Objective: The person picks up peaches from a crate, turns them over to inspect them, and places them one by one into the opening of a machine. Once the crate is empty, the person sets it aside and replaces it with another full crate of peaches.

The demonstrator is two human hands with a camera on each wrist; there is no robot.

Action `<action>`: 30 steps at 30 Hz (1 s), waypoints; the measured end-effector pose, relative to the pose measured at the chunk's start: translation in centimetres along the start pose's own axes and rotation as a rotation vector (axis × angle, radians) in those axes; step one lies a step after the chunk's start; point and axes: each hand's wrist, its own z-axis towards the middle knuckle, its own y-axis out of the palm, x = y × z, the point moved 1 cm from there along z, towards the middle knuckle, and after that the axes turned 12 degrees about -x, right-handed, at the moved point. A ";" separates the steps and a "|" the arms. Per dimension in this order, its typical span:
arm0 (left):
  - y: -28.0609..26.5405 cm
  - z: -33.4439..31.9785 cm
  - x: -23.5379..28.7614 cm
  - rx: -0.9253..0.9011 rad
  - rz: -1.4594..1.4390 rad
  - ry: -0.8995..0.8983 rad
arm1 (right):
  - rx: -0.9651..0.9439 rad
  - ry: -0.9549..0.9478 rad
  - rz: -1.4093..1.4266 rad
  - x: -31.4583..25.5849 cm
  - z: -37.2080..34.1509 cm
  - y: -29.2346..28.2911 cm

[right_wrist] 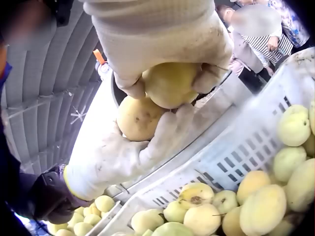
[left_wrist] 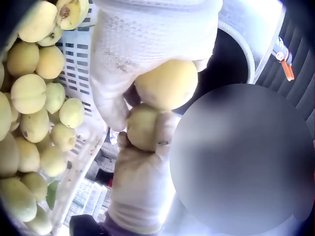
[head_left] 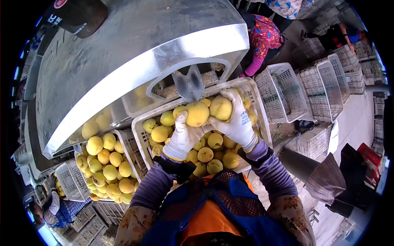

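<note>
head view: from my end of the link i am seeing two hands in white knit gloves working above a white slatted plastic crate (head_left: 259, 107) full of round yellow fruit. my left hand (head_left: 182, 138) is grasping a large round yellow fruit with brownish specks (head_left: 198, 114), its fingers curling around it. my right hand (head_left: 238, 123) is grasping a smooth greenish-yellow fruit (head_left: 221, 108), with the fingers bending over its far side and the thumb lying near the speckled one. both fruits are sitting side by side above the crate, just in front of a v-shaped grey metal piece (head_left: 189, 83).

in both wrist views the two fruits are touching, each one resting in its own glove. at the head view's left, a second white plastic crate (head_left: 132, 152) is standing beside the first, holding a heap of yellow fruit (head_left: 110, 170). beyond the hands a broad grey metal desk with a shiny silver rim (head_left: 119, 45) is spreading out, and a dark cylindrical bucket with white lettering (head_left: 80, 18) is standing on it. to the right, white slatted crates (head_left: 288, 92) are leaning in a row, and a person in a red patterned top (head_left: 266, 37) is bending near them.
</note>
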 end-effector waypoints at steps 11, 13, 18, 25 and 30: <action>4.4 -3.8 5.4 -0.050 0.074 0.303 | -0.122 -0.032 0.579 -7.0 3.9 1.0; 4.5 -4.1 5.4 -0.051 0.054 0.298 | -0.118 -0.031 0.483 -6.9 3.9 0.9; 3.2 -4.3 5.4 -0.087 0.026 0.323 | 0.064 -0.091 0.474 -8.9 4.9 0.6; 1.0 -4.8 4.2 0.005 0.054 0.205 | 0.190 -0.117 -0.402 -0.5 8.1 7.3; 1.4 -5.4 5.6 -0.020 0.036 0.176 | 0.132 -0.004 -0.276 0.8 11.3 7.3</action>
